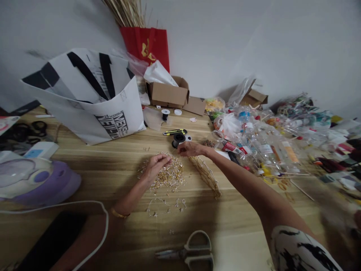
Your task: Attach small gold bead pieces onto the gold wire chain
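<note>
My left hand [158,165] is over a heap of small gold and clear beads or charms [172,177], its thumb and fingers pinched together. Just right of it, my right hand [188,149] pinches too, beside a black spool [178,140]. Whatever is between the fingers of either hand is too fine to make out. A bundle of gold chains [207,175] lies below my right hand. Nearer to me a thin beaded chain [165,211] with small charms is laid out on the wooden table [118,195]. Scissors [197,250] with pale handles rest at the front.
Behind the spool lie a yellow-black utility knife [175,132] and another spool [165,114]. A white tote bag [96,113] stands left, near a purple-white device [42,177] and white cable [103,210]. Plastic bottles and bags [262,143] pile up right. A cardboard box [169,94] sits behind.
</note>
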Tool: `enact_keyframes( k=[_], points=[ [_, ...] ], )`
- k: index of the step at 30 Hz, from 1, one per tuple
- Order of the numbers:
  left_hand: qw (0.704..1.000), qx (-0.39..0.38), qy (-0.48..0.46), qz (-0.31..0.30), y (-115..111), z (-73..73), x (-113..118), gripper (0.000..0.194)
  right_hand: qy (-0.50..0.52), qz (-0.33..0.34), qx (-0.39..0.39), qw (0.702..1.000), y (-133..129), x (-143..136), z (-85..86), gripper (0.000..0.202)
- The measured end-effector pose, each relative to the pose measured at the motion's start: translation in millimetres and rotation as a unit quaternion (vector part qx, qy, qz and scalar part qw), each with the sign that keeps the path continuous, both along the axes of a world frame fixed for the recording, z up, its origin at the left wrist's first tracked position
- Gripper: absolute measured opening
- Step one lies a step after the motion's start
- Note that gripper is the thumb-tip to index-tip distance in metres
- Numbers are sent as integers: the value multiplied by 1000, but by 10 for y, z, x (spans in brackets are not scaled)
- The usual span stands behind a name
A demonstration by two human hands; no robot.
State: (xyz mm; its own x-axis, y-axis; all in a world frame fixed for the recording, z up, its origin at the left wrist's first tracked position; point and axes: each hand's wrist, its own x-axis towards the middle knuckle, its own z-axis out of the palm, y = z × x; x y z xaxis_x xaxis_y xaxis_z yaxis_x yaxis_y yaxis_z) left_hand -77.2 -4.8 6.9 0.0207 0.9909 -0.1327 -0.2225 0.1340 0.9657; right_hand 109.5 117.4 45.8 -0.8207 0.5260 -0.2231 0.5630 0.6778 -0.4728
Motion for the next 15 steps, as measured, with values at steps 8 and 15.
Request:
enact_keyframes(
  k=[8,15],
  points=[
    [999,-24,-34,-2,-14,-42,162,32,64,-17,-104,992,-481,128,115,15],
    [989,-49,-123,-64,-144,-14,224,27,124,-26,-105,986,-876,155,160,17]
  ],
)
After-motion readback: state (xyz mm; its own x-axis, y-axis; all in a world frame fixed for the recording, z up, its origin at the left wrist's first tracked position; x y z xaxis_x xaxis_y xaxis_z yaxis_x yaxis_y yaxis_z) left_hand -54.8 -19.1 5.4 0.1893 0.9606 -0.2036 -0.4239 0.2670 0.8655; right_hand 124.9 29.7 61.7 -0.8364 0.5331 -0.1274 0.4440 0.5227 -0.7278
